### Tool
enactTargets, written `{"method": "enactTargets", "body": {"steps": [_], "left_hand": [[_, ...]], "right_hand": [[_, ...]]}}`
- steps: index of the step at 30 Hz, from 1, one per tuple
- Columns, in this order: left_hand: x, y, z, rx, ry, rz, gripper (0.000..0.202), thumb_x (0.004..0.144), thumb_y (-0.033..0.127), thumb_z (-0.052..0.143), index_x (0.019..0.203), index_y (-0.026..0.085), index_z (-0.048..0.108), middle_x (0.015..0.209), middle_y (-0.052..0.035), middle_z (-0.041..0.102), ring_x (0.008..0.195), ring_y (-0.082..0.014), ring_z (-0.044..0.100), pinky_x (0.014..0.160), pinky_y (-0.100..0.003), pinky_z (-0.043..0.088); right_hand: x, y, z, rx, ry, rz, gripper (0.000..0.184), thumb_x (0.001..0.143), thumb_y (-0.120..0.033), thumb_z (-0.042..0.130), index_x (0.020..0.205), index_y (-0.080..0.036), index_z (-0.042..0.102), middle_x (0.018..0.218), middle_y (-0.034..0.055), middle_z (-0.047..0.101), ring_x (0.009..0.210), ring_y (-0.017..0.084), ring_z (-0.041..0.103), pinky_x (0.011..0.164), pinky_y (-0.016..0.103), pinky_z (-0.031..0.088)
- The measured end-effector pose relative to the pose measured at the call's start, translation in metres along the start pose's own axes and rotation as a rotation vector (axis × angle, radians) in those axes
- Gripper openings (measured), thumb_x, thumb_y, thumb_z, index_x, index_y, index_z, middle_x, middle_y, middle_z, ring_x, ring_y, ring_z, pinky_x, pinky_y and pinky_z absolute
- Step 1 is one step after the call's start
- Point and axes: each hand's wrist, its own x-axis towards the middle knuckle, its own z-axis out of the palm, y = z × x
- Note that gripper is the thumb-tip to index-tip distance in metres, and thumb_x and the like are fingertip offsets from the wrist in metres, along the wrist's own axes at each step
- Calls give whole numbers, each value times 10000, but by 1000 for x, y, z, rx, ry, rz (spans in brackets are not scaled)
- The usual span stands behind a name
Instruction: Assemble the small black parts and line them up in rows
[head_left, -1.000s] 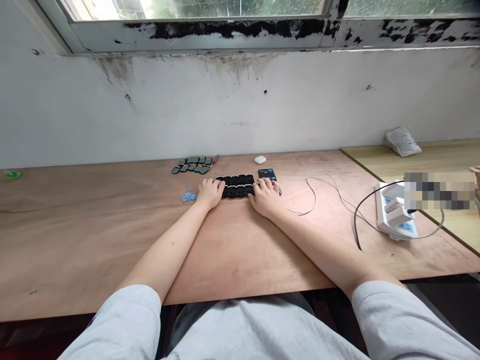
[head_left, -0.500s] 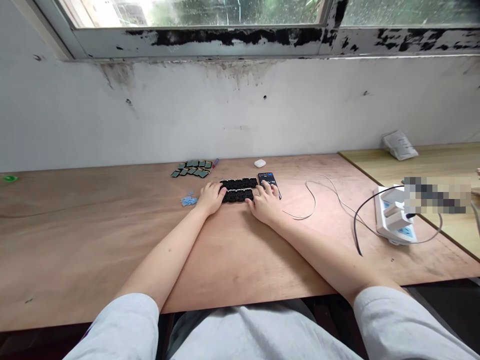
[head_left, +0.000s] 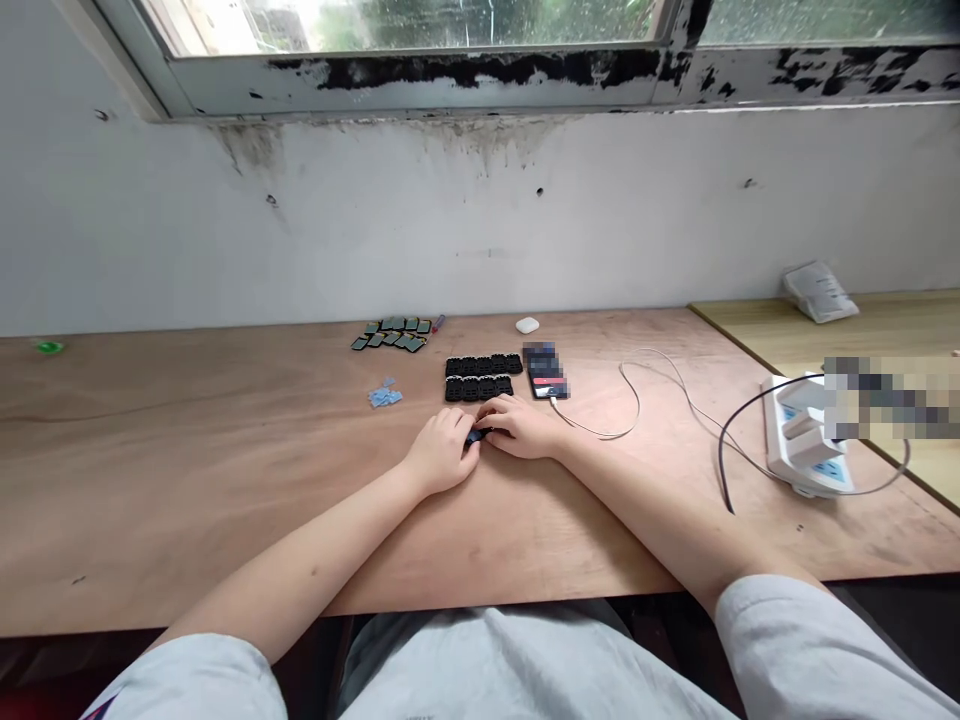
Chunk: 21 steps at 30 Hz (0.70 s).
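My left hand (head_left: 441, 452) and my right hand (head_left: 521, 426) meet on the plywood tabletop (head_left: 225, 500), with their fingertips closed on a small dark piece (head_left: 476, 436) that is mostly hidden. Just beyond them lie two rows of black moulded parts (head_left: 480, 376), which neither hand touches. A small pile of pale blue pieces (head_left: 385, 397) sits left of my left hand. A phone (head_left: 546, 372) with a pixelated screen lies to the right of the rows, near my right hand's fingers.
Several green-and-black cards (head_left: 390, 335) and a small pen-like item lie farther back, near a white earbud case (head_left: 527, 325). To the right are a thin white cable (head_left: 630, 405), a white power strip (head_left: 799, 437) with a black cord, and a paler table.
Both hands have moved back off the black rows, towards me, and come together with a small dark piece between their fingers. The view has shifted slightly.
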Motion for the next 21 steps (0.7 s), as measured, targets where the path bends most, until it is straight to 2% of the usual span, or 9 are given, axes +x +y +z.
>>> {"method": "enactTargets", "body": {"steps": [2, 5, 10, 13, 17, 21], "left_hand": [[-1, -3, -1, -69, -13, 14, 240, 938, 303, 565, 1145, 211, 644, 1094, -132, 640, 1021, -294, 592, 917, -462, 521], [3, -10, -1, -163, 19, 16, 200, 953, 270, 544, 1110, 205, 651, 1084, -112, 645, 1054, -270, 603, 971, -440, 522], [14, -26, 4, -305, 174, -111, 205, 961, 285, 529, 1098, 207, 660, 1098, -87, 681, 1006, -216, 659, 906, -343, 552], [17, -49, 1, -256, 291, -303, 295, 1020, 327, 425, 1130, 190, 661, 1075, -98, 720, 977, -223, 683, 880, -340, 545], [15, -91, -10, -109, 386, -602, 350, 1029, 371, 390, 1147, 178, 658, 981, -118, 744, 947, -270, 701, 872, -378, 531], [12, -121, -15, -206, 482, -831, 326, 1029, 351, 364, 1068, 190, 646, 846, -82, 745, 765, -223, 711, 763, -340, 545]], "right_hand": [[0, 2, 1, 13, 11, 8, 286, 932, -153, 619, 1175, -231, 748, 1224, 99, 680, 1130, 244, 616, 1010, 424, 504], [0, 4, 3, 7, 36, 16, 278, 966, -152, 567, 1181, -203, 735, 1217, 124, 667, 1125, 252, 620, 1001, 436, 522], [-1, 6, 2, 11, 189, 71, 385, 986, -199, 542, 1365, -178, 607, 1409, 174, 546, 1288, 271, 562, 1088, 467, 498], [-3, 7, 1, 8, 215, 89, 415, 966, -191, 549, 1379, -179, 576, 1469, 182, 492, 1331, 276, 538, 1108, 475, 487], [-4, 7, -1, 6, 191, 72, 334, 962, -180, 542, 1285, -198, 625, 1452, 172, 516, 1231, 255, 602, 1045, 449, 529], [-4, 6, -2, -11, 170, 36, 259, 966, -174, 541, 1188, -184, 673, 1423, 177, 549, 1193, 243, 623, 1036, 425, 529]]}}
